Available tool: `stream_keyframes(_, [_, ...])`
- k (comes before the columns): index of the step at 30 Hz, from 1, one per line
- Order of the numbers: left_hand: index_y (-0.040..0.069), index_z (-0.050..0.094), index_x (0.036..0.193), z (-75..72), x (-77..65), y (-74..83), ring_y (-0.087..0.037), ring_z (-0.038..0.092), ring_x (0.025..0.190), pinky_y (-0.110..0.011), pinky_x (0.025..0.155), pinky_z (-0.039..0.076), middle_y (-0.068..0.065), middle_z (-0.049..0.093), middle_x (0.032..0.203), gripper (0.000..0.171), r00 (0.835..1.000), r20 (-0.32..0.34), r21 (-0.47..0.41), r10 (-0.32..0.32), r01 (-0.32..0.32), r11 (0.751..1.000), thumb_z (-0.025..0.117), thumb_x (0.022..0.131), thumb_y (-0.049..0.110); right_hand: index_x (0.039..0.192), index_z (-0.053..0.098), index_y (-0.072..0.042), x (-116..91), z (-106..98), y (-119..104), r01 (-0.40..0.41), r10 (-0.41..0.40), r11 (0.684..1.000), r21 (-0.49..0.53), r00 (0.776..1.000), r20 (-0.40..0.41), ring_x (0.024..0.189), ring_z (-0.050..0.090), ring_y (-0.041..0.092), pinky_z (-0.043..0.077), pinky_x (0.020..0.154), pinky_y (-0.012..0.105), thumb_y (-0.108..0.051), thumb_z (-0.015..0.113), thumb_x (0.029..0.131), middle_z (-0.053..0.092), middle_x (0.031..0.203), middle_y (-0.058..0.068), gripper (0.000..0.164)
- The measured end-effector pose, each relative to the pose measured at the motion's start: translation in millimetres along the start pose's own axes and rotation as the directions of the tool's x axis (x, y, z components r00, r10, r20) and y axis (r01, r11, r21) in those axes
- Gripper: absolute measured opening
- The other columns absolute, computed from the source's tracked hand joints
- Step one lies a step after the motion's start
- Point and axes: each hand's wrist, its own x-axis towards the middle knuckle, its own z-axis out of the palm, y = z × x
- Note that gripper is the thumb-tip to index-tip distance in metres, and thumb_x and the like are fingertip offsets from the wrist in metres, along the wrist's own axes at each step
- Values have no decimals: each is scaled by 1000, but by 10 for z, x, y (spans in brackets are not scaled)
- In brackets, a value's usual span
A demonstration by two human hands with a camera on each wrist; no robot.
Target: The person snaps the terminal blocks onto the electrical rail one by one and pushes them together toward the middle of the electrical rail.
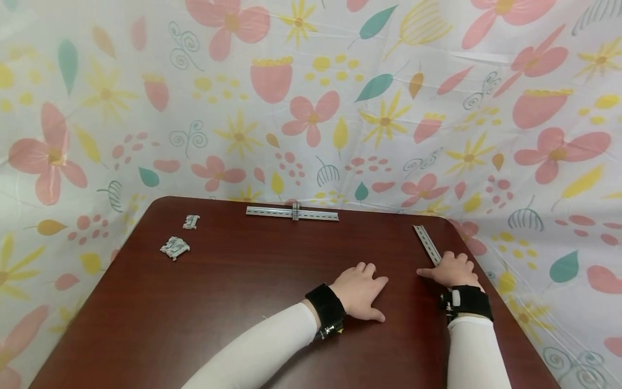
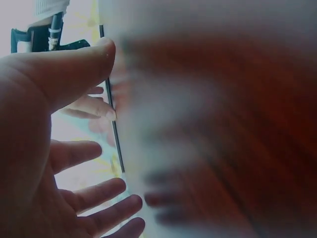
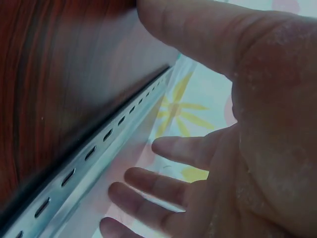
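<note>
A slotted metal DIN rail (image 1: pixel 427 245) lies along the table's right side. Over its near end is my right hand (image 1: pixel 454 270), thumb spread away from the other fingers. In the right wrist view the rail (image 3: pixel 90 152) runs past the outstretched fingers (image 3: pixel 148 201), which are apart from it. My left hand (image 1: pixel 358 290) hovers low over the middle right of the table, fingers spread and nothing in them. The left wrist view shows its thumb (image 2: pixel 81 69) and fingers extended, with the rail (image 2: pixel 116 136) as a thin dark line beyond.
At the back edge lies another slotted rail (image 1: pixel 272 212) with a small grey block (image 1: pixel 295 210) across its middle. Toward the far left are a small pale part (image 1: pixel 191 221) and a larger cluster of pale parts (image 1: pixel 175 247). A flowered curtain (image 1: pixel 311 162) surrounds the dark red table (image 1: pixel 218 302).
</note>
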Motion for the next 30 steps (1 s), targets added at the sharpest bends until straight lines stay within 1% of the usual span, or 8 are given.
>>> stream_keyframes(2, [28,57,163,1,16,54,-17,51,122,-27,96,50,-2,57,142,90,1000,7,5,-5,5,1000,74,91,80,151,22,31,6,-1,7,-17,17,1000,4,1000,15,127,36,77,41,103,83,-64,79,94,28,137,57,124])
stream_keyframes(6, [31,59,159,14,49,147,-16,49,120,-27,96,50,-1,56,140,88,1000,28,23,-10,10,1000,73,90,83,147,25,33,10,-9,-9,-33,34,999,-5,999,39,123,42,77,44,103,80,-61,79,95,33,133,58,120])
stream_keyframes(9, [33,60,159,14,53,203,-16,48,121,-27,98,49,0,56,140,88,999,40,29,-9,8,1000,72,89,85,143,31,34,-5,-20,-29,-32,33,999,-19,998,51,122,44,76,46,103,78,-60,78,96,36,132,58,115])
stream_keyframes(13, [35,64,153,-23,23,245,-15,47,122,-26,99,49,1,57,138,82,999,47,30,-12,10,999,73,88,85,140,40,32,-19,-47,-19,-35,36,999,-27,998,57,118,50,72,49,99,77,-58,77,98,40,129,56,106])
stream_keyframes(16, [35,68,149,-48,2,252,-15,46,121,-26,98,48,2,57,137,78,999,50,35,-8,6,999,73,88,84,135,48,30,-18,-70,5,-32,34,999,-37,998,57,110,55,66,52,96,75,-56,76,99,44,124,52,98])
stream_keyframes(19, [36,71,145,-53,-8,239,-15,45,119,-26,96,47,3,57,135,74,999,50,27,-4,3,1000,73,89,84,130,55,28,-11,-87,10,-19,22,999,-46,998,59,103,58,61,53,93,73,-52,76,99,47,118,48,88])
stream_keyframes(26, [40,70,146,86,74,212,-13,43,116,-25,96,46,5,56,136,72,998,64,6,-11,11,1000,73,89,84,127,62,23,-67,-129,-12,4,-2,999,-33,999,43,101,63,55,55,90,70,-38,76,100,57,120,47,68])
stream_keyframes(30, [41,70,147,104,74,201,-14,43,117,-25,95,47,5,56,136,73,998,63,4,-13,13,1000,73,89,84,120,66,20,-58,-110,-16,-2,3,1000,-22,1000,30,92,65,46,56,84,63,-32,77,100,64,110,37,56])
